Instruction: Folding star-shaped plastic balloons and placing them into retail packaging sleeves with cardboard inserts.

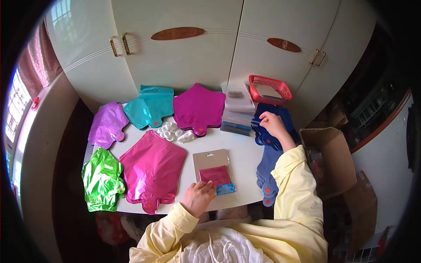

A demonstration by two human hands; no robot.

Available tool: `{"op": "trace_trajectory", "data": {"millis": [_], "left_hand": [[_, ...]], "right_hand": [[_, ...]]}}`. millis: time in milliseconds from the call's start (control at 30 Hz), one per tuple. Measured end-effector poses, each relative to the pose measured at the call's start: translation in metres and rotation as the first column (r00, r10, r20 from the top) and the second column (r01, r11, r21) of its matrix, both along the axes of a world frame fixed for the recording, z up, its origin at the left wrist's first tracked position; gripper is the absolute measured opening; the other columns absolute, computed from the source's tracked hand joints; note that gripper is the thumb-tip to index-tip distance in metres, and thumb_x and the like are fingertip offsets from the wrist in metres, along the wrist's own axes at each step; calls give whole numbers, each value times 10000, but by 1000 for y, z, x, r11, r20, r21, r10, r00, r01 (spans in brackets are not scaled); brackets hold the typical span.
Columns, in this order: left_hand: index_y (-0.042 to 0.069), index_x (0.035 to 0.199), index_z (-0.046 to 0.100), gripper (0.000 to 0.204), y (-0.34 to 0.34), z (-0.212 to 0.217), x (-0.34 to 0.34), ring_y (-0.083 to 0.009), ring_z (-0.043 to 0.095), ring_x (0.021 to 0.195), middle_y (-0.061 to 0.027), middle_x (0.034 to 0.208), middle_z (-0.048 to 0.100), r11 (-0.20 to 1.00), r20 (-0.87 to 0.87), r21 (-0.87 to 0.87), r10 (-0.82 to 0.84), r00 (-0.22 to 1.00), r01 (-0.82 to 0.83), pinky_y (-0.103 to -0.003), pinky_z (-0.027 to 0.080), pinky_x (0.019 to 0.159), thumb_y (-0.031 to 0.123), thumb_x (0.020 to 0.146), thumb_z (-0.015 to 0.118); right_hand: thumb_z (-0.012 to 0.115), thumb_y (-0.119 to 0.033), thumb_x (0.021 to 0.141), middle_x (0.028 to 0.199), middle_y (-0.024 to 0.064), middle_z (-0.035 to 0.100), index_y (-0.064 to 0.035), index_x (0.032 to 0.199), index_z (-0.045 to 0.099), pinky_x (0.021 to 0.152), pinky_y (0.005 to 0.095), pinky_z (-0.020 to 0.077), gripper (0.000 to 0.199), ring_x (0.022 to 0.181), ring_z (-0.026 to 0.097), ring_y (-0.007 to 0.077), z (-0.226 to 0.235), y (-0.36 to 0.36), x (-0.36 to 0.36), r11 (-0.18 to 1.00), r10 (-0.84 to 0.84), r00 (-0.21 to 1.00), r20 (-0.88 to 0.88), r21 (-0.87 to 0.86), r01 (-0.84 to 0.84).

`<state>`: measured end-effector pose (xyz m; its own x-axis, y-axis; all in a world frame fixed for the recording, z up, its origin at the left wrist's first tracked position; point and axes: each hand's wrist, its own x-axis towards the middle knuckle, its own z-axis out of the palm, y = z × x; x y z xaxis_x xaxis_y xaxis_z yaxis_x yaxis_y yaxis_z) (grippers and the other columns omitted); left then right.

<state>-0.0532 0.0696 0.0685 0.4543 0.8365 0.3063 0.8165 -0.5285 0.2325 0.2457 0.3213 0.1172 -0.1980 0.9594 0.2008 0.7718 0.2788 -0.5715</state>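
Note:
A clear packet with a grey-brown card (209, 158) lies flat on the table in front of me. A folded pink foil balloon (215, 176) and a small blue label (226, 189) show in its lower part. My left hand (199, 197) is closed at the packet's lower left edge, fingertips beside the pink foil. Farther right, my right hand (272, 125) is pinched above dark blue foil balloons (287, 119), by the stack of flat packets (237, 122). Whatever sits between its fingertips is too small to make out.
Piles of flat foil balloons in pink (153, 166), green (101, 177), purple (107, 125), teal (151, 107) and magenta (199, 107) surround white ribbon rolls (169, 130). Grey-blue balloons (268, 173) lie right. A red basket (280, 85) stands behind; a cardboard box (333, 162) is beside the table.

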Motion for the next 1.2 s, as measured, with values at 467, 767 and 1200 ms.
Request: {"op": "trace_trajectory", "data": {"millis": [467,767,1200], "left_hand": [[57,914,624,200,4,-8,-4,-195,626,935,-86,1029,664,991,-28,127,-47,999,50,-333,511,773,177,755,619],[34,834,556,113,4,-16,-1,-243,659,926,-170,1039,654,963,-108,244,-94,990,118,-316,566,664,122,766,578],[35,835,531,120,1,-14,2,-260,659,948,-192,1073,642,969,-113,227,-69,991,94,-325,567,708,116,763,583]], "right_hand": [[568,6,830,767,110,570,-49,1059,608,565,324,465,239,625,577,247,52,-226,-46,974,186,965,-183,167,-156],[652,2,696,763,42,572,-78,923,661,562,305,504,241,637,601,201,-28,-320,-58,928,359,926,-116,146,-342],[753,-133,732,778,31,605,-49,896,673,590,287,519,201,664,617,173,-42,-314,-71,768,629,775,-63,206,-607]]}}
